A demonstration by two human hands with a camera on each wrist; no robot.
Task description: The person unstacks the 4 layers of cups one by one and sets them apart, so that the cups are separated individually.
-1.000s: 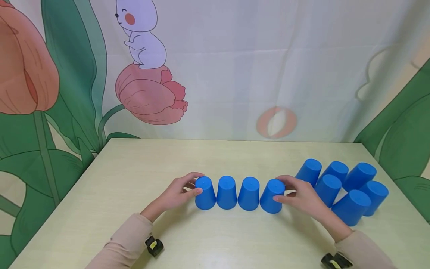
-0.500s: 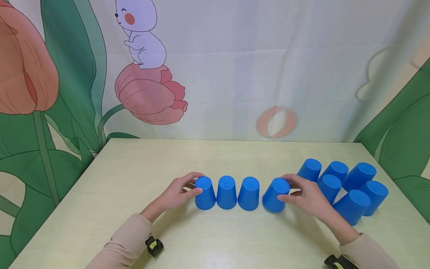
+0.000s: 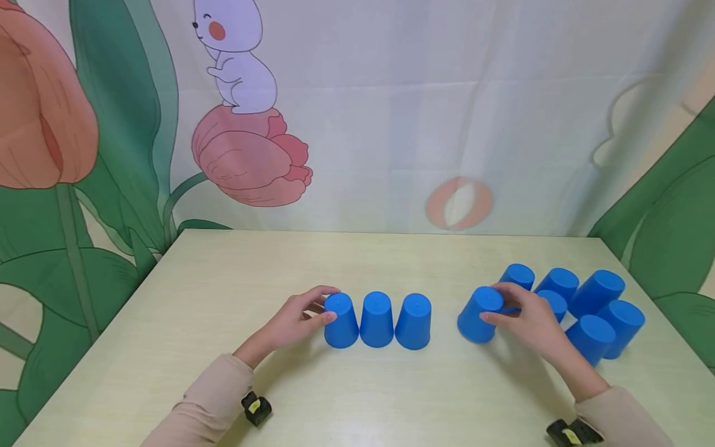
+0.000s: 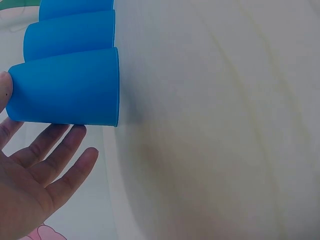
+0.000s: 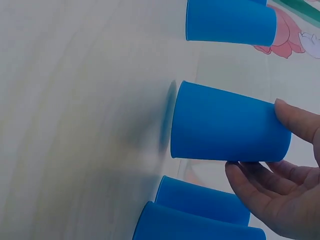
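Three upside-down blue cups stand in a row mid-table. My left hand [image 3: 296, 320] is at the leftmost cup [image 3: 341, 323], thumb on its near side and fingers at its far side. In the left wrist view this cup [image 4: 65, 90] stands on the table, with the fingers [image 4: 55, 155] against its side. My right hand [image 3: 530, 320] pinches another upside-down blue cup [image 3: 479, 316] near its closed end. The right wrist view shows this cup [image 5: 227, 125] with its rim slightly off the table, a shadow beside it. The middle cup [image 3: 377, 320] and right-hand cup [image 3: 413, 323] of the row are untouched.
At the right, a cluster of several upside-down blue cups [image 3: 599, 292] stands close behind and beside my right hand, which partly hides some. The pale wooden table [image 3: 391, 397] reaches back to a printed curtain [image 3: 363, 155]. Each wrist carries a small black camera [image 3: 257, 408].
My right hand has drawn the row's fourth cup away to the right and slightly back, toward the cluster, and lifted it a little. My left hand has stayed at the leftmost cup.
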